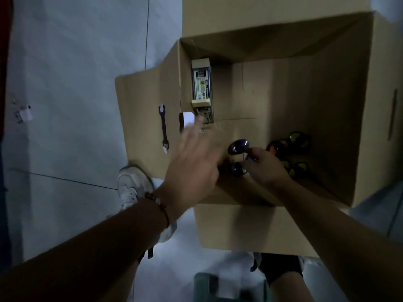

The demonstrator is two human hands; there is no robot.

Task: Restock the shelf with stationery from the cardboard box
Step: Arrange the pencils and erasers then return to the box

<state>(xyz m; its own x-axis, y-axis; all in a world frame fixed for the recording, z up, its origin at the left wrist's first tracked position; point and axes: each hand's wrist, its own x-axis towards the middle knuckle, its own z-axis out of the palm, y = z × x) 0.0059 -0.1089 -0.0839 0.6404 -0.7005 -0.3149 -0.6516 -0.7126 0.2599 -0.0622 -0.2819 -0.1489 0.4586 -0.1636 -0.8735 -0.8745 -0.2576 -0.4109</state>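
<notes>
Right hand [265,165] inside cardboard box [359,105], fingers pinched on purple-handled scissors [237,156] near its floor. Left hand [194,162] blurred, fingers spread, holding nothing. Risk: a thin pinch in dim light may slip; the left hand may knock the packaged items [201,88].

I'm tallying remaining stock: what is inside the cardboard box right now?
Inside the cardboard box: a stack of packaged items along the left wall, purple scissors held by the right hand, and yellow-handled scissors. The hands hide part of the floor.
</notes>
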